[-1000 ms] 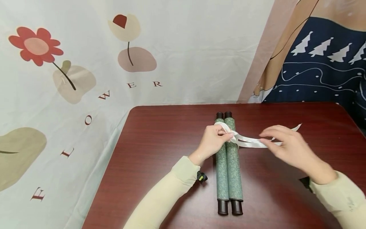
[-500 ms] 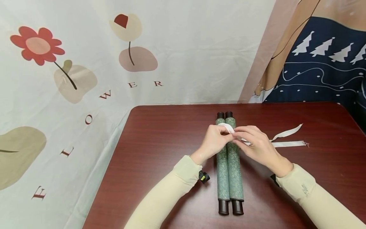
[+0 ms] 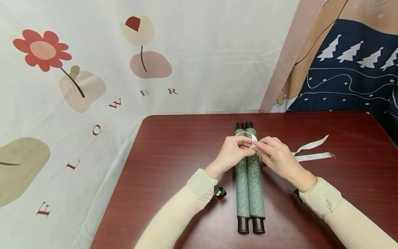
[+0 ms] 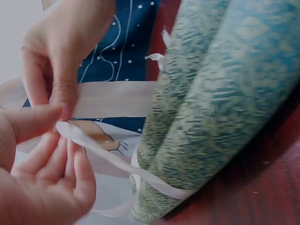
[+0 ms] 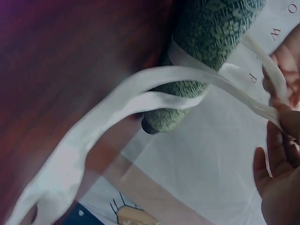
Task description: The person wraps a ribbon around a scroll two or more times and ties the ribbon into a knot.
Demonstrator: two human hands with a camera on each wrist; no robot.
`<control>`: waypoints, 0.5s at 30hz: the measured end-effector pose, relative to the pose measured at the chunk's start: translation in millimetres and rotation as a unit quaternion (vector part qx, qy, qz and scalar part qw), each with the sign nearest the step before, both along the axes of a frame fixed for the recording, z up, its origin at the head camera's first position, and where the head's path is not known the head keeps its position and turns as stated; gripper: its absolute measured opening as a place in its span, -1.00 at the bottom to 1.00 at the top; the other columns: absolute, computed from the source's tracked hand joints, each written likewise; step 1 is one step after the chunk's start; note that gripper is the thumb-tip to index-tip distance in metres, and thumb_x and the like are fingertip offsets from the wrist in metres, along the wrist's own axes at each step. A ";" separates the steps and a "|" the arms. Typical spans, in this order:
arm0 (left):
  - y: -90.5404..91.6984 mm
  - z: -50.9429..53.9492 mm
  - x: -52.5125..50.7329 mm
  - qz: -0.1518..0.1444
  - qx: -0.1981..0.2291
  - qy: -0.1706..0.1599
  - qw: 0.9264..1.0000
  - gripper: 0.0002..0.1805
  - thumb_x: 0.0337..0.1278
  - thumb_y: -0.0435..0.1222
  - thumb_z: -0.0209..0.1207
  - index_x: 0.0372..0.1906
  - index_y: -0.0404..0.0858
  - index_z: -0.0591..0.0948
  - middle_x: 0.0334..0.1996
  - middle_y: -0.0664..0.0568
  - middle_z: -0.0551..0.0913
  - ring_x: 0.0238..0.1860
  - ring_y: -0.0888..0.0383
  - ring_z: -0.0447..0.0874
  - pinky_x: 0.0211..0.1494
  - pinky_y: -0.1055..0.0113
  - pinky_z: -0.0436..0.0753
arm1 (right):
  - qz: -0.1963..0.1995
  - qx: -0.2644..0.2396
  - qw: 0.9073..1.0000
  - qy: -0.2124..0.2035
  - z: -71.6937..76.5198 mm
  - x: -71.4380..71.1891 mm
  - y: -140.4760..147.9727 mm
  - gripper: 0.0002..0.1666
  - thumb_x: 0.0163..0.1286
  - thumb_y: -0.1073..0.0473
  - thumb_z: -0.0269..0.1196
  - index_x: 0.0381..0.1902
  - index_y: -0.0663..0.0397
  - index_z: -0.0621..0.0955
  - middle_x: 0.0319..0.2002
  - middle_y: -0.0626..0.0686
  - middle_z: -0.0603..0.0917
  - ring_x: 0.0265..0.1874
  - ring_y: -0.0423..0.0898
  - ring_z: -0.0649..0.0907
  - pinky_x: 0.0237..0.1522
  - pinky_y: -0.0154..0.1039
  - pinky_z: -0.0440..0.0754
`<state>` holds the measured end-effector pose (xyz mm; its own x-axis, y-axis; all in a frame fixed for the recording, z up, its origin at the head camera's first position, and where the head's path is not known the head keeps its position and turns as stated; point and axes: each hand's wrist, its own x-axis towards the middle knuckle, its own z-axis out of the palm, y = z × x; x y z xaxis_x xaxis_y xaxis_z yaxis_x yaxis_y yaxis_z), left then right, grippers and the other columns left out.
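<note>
Two green patterned rolls [image 3: 255, 186] with dark end knobs lie side by side on the table, a white ribbon [image 3: 314, 157] round their far part. My left hand [image 3: 231, 152] is over the left roll and pinches the ribbon between thumb and fingers. Close against it, my right hand [image 3: 280, 160] pinches the ribbon too. In the left wrist view the ribbon [image 4: 117, 161] runs from the fingertips to the rolls [image 4: 211, 108]. Two tails trail off to the right; in the right wrist view the ribbon [image 5: 173, 74] arches past a roll [image 5: 213, 35]. The fingertips partly hide the ribbon between them.
The dark red table [image 3: 174, 155] reaches back to a pale curtain [image 3: 211, 69] printed with flowers and letters. At the back right hangs navy cloth [image 3: 348, 79] with white trees.
My right hand has come left from the ribbon tails to the left hand's fingertips. The ribbon loop above the rolls has shifted between the fingers. The rolls look unmoved.
</note>
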<state>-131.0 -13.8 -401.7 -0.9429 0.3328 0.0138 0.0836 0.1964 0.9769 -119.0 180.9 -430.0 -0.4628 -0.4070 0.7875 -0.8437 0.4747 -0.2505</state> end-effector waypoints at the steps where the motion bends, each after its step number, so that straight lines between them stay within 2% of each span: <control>1: -0.9 -0.9 1.2 0.013 -0.010 0.009 1.000 -0.80 0.09 -0.56 0.41 -0.13 -0.45 0.77 -0.33 -0.13 0.79 -0.40 0.33 0.64 -0.24 0.49 0.65 | -0.009 0.010 1.000 -0.002 1.1 -0.3 0.3 -0.51 0.68 0.02 0.06 -0.06 0.32 0.76 -0.30 0.07 0.65 -0.37 0.06 0.59 -0.38 -0.14 0.54; 3: -2.6 -3.3 4.8 0.042 -0.036 0.027 0.998 -0.85 0.07 -0.55 0.42 -0.21 -0.41 0.78 -0.40 -0.06 0.76 -0.43 0.34 0.61 -0.28 0.49 0.63 | -0.027 0.034 0.999 -0.006 3.7 -0.9 1.3 -0.51 0.69 0.04 0.06 -0.10 0.32 0.76 -0.31 0.07 0.62 -0.39 0.07 0.58 -0.39 -0.08 0.55; 6: -3.4 -6.7 12.7 0.069 -0.077 0.047 0.994 -0.93 0.09 -0.52 0.40 -0.31 -0.36 0.80 -0.46 0.01 0.76 -0.47 0.37 0.58 -0.33 0.50 0.59 | -0.038 0.066 0.997 -0.017 7.7 -2.2 3.1 -0.74 0.60 0.24 0.22 -0.17 0.34 0.75 -0.32 0.08 0.58 -0.38 0.05 0.56 -0.33 -0.02 0.55; 8: -2.9 -9.2 19.2 0.065 -0.094 0.046 0.992 -0.93 0.11 -0.51 0.38 -0.32 -0.34 0.82 -0.45 0.04 0.78 -0.47 0.41 0.59 -0.33 0.50 0.60 | -0.041 0.077 0.996 -0.026 10.1 -3.3 3.4 -0.95 0.44 0.40 0.33 -0.22 0.32 0.73 -0.33 0.07 0.57 -0.38 0.02 0.54 -0.30 -0.03 0.52; 10: -1.6 -11.6 25.4 0.055 -0.107 0.044 0.992 -0.90 0.12 -0.49 0.35 -0.30 -0.32 0.83 -0.39 0.06 0.82 -0.44 0.44 0.61 -0.31 0.51 0.60 | -0.043 0.082 0.995 -0.040 12.5 -4.2 3.1 -0.87 0.26 0.51 0.41 -0.26 0.29 0.72 -0.32 0.07 0.58 -0.35 0.01 0.54 -0.26 -0.05 0.50; 15: 0.5 -18.0 36.4 0.045 -0.125 0.047 0.990 -0.84 0.15 -0.48 0.30 -0.22 -0.32 0.84 -0.22 0.03 0.84 -0.43 0.47 0.59 -0.32 0.53 0.58 | -0.045 0.070 0.991 -0.105 16.3 -3.9 0.4 -0.83 0.25 0.53 0.42 -0.26 0.24 0.72 -0.24 0.08 0.70 -0.23 0.00 0.63 -0.16 -0.10 0.58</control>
<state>-94.6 -13.3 -419.7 -0.9671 0.2524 0.0311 0.1440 0.4425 0.8851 -122.8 181.2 -413.7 -0.6505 -0.4546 0.6085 -0.7323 0.5878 -0.3437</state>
